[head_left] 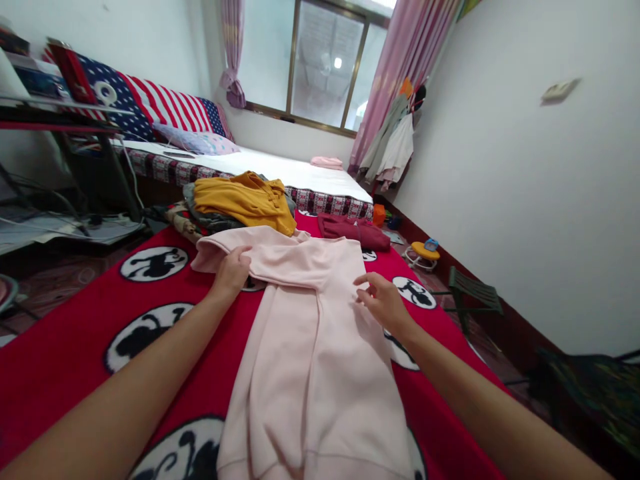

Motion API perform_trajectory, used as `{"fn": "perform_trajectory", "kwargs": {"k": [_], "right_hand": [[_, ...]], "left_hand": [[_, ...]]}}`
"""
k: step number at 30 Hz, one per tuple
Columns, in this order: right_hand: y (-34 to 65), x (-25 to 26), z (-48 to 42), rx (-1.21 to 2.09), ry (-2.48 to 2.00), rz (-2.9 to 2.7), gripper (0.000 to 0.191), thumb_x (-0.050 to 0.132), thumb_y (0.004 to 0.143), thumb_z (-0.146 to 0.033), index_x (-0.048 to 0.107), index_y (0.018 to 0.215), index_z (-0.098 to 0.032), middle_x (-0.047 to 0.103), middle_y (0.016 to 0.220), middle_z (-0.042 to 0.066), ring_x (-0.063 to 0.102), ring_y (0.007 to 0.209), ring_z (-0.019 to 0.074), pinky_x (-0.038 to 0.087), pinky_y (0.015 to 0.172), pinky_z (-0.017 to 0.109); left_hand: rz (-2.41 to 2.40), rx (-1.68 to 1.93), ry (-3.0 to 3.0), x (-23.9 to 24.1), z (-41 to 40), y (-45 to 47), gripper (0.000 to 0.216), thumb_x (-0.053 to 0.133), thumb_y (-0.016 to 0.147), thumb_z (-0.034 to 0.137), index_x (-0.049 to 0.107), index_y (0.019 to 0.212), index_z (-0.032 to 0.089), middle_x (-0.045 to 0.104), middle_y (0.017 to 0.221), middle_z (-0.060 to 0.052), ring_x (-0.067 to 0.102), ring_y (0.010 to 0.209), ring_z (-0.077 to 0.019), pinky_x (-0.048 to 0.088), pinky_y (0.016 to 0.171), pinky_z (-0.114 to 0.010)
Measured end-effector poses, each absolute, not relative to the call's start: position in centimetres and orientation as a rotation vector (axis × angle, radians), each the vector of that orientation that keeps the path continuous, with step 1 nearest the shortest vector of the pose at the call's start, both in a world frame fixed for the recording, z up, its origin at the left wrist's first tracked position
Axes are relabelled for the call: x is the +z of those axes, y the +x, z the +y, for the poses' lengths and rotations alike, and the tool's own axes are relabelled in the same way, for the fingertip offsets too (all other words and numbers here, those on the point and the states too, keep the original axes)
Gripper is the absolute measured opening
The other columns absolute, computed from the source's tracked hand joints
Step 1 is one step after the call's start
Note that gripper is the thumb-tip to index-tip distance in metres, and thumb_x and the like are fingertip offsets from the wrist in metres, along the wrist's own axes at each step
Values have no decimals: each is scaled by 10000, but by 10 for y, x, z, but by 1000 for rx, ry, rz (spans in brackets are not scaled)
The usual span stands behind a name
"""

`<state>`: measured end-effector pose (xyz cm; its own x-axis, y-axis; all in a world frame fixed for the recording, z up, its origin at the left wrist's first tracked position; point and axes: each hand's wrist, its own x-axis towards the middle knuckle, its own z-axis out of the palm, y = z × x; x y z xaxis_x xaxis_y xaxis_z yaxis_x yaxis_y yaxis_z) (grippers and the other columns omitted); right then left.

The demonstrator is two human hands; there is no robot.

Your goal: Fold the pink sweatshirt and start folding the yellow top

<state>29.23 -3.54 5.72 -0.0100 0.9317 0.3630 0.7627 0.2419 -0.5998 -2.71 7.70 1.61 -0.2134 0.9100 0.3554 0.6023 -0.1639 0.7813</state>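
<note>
A pale pink sweatshirt (355, 373) lies lengthwise in front of me, its ribbed hem toward me. One sleeve (293, 260) stretches out to the left, and some creases run along the body. My left hand (233, 272) is on that sleeve near its cuff end, fingers closed on the fabric; part of the grip is hidden. Over the right edge of the sweatshirt, my right hand (383, 303) has its fingers apart and slightly bent, holding nothing. Whether its fingertips touch the cloth, I cannot tell.
Beneath lies a red blanket (65, 360) with black-and-white round prints. Mustard-yellow clothing (245, 200) tops a pile beyond the sweatshirt, beside a folded dark red garment (354, 231). A bed (280, 167) stands behind, a desk (60, 123) left, and a folding stool (475, 293) right.
</note>
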Motion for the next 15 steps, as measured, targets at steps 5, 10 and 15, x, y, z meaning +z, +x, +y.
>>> {"fn": "perform_trajectory", "kwargs": {"k": [5, 10, 15], "right_hand": [[306, 47, 63, 84, -1823, -1675, 349, 490, 805, -108, 631, 1121, -145, 679, 1084, 87, 676, 796, 156, 508, 796, 278], [297, 51, 117, -10, -1944, -1655, 489, 539, 884, -228, 490, 1366, -165, 709, 1014, 114, 664, 958, 241, 474, 861, 337], [298, 50, 143, -51, -2105, -1766, 331, 621, 838, -282, 660, 1146, -166, 705, 1050, 130, 655, 1011, 262, 457, 842, 308]], "left_hand": [[1727, 1375, 1735, 1, 66, -9, 534, 496, 830, 352, 607, 1273, 76, 680, 1180, -161, 612, 1144, -289, 467, 1005, -407], [1772, 1319, 1940, 1, 58, 1, 522, 530, 821, 269, 584, 1320, 126, 684, 1179, -149, 639, 1094, -301, 485, 978, -426], [1793, 1401, 1934, 1, 53, 1, 610, 538, 825, 227, 467, 1422, 120, 638, 1252, -153, 594, 1169, -304, 468, 1009, -429]]}}
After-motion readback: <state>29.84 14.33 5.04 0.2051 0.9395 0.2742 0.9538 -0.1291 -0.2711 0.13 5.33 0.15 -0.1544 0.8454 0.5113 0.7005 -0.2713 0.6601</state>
